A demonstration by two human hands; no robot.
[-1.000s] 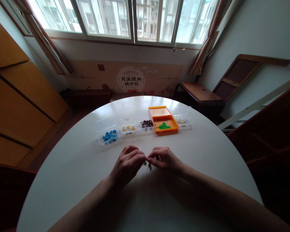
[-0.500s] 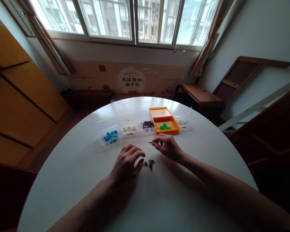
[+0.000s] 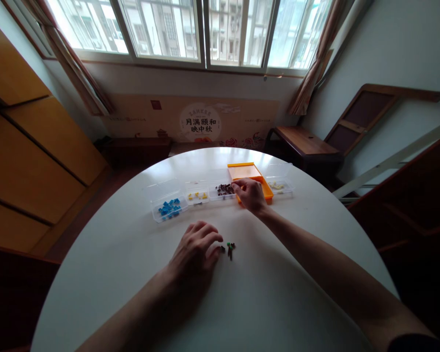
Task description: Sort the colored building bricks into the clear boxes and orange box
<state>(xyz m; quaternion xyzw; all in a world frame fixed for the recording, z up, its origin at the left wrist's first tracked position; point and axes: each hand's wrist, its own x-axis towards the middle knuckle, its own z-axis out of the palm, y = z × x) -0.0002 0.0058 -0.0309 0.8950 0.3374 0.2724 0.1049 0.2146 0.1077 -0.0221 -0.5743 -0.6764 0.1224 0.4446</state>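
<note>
My left hand (image 3: 198,246) rests on the white table (image 3: 132,288), thumb and forefinger apart with nothing held between them. Just right of its thumb lies a small group of dark brown and green building bricks (image 3: 230,249). My right hand (image 3: 250,193) reaches to the right edge of a clear box of dark brown bricks (image 3: 224,188). Its fingertips are pinched together, and whatever they hold is too small to make out. That hand covers most of the orange box (image 3: 267,191) and hides the green bricks inside.
Left of the brown bricks stand a clear box with yellow bricks (image 3: 198,196) and another with blue bricks (image 3: 169,208). On the far right is a clear box with pale bricks (image 3: 276,186). The boxes' lids are raised behind them. A wooden chair (image 3: 304,140) stands beyond the table.
My right hand has moved away from me, from in front of the orange box to the brown bricks. The thin brown brick it pinched no longer shows. My left hand stays nearly still.
</note>
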